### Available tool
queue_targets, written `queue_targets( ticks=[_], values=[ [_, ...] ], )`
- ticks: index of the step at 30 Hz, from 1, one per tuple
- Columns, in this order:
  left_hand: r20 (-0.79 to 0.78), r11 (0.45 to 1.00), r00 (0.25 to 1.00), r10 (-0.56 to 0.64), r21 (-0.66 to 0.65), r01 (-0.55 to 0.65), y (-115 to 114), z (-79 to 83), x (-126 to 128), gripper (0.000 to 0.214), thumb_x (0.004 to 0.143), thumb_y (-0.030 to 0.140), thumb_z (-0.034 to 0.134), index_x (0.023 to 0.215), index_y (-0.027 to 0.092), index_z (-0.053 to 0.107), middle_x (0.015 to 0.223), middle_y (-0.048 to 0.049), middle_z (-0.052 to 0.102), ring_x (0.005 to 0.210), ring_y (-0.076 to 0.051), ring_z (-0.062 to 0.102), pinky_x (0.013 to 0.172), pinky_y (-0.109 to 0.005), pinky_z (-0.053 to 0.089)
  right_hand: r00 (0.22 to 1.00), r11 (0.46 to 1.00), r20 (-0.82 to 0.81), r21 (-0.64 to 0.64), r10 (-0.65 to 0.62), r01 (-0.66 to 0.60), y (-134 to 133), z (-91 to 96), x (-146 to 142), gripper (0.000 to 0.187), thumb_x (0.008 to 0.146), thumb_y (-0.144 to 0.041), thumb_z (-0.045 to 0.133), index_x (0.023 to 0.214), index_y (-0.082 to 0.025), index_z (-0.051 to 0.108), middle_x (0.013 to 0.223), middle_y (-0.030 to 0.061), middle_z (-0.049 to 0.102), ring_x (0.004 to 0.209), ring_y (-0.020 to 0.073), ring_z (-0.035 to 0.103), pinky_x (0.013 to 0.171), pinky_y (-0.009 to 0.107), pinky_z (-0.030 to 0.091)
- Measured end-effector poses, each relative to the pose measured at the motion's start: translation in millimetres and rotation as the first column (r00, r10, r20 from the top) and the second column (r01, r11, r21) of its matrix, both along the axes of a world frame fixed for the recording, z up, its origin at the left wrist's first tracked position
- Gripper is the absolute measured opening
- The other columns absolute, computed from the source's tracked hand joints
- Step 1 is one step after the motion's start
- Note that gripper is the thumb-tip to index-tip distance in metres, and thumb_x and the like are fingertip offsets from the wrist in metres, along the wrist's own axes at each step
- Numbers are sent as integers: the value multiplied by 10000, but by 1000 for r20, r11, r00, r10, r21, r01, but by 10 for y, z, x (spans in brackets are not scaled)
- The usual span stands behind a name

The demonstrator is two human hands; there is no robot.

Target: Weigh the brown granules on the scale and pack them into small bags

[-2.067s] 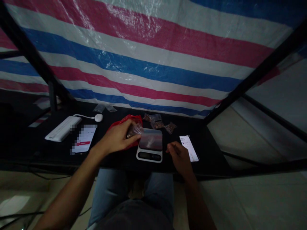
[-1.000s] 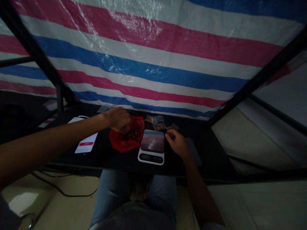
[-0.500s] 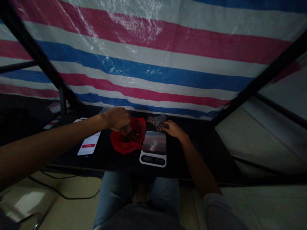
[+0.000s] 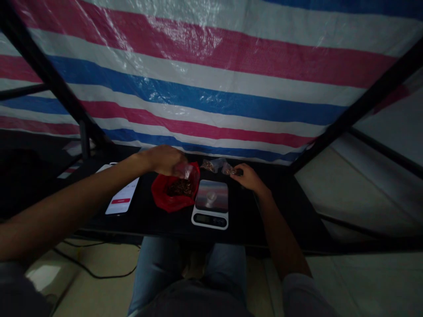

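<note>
My left hand point(image 4: 168, 160) is closed on a small clear plastic piece point(image 4: 187, 171), its exact kind too blurred to tell, just over a red plastic bag point(image 4: 161, 197). Inside that open bag lie many small brown metallic-looking bits point(image 4: 181, 188). Behind the scale, my right hand point(image 4: 247, 177) pinches a small clear plastic bag point(image 4: 227, 168) with brown bits in it. A second small clear bag point(image 4: 209, 165) of similar bits lies to its left. On the white digital scale point(image 4: 210, 220) rests a small clear round object point(image 4: 211, 200).
A phone point(image 4: 121, 201) with a lit screen lies left of the red bag on the black table point(image 4: 178, 224). Behind the table hangs a striped plastic sheet point(image 4: 211, 83), with slanted black frame bars at both sides. A cable point(image 4: 95, 276) runs on the floor below.
My left hand has risen slightly and moved right with the clear piece, out of the brown bits. My right hand has shifted right, dragging the small bag's near end with it.
</note>
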State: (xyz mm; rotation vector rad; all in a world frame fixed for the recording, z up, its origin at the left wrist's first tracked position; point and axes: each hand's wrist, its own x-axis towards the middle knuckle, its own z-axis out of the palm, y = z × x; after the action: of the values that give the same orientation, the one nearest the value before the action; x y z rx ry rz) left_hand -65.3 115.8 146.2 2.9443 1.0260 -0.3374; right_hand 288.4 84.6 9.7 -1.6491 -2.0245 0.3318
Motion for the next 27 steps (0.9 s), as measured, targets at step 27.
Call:
queue_targets(
  ticks=[27],
  values=[
    [455,377,396,798,-889,261,-969,-544,633,233,761,380,799,821,160,749,750,-16,733,658,-117,654,579,-203,487,917,983,-391,186,75,-1,-1487,471,-783,246,854,-347,669,1058,-223,610,1057,75,669,1013,243,627,905,384,497]
  ],
)
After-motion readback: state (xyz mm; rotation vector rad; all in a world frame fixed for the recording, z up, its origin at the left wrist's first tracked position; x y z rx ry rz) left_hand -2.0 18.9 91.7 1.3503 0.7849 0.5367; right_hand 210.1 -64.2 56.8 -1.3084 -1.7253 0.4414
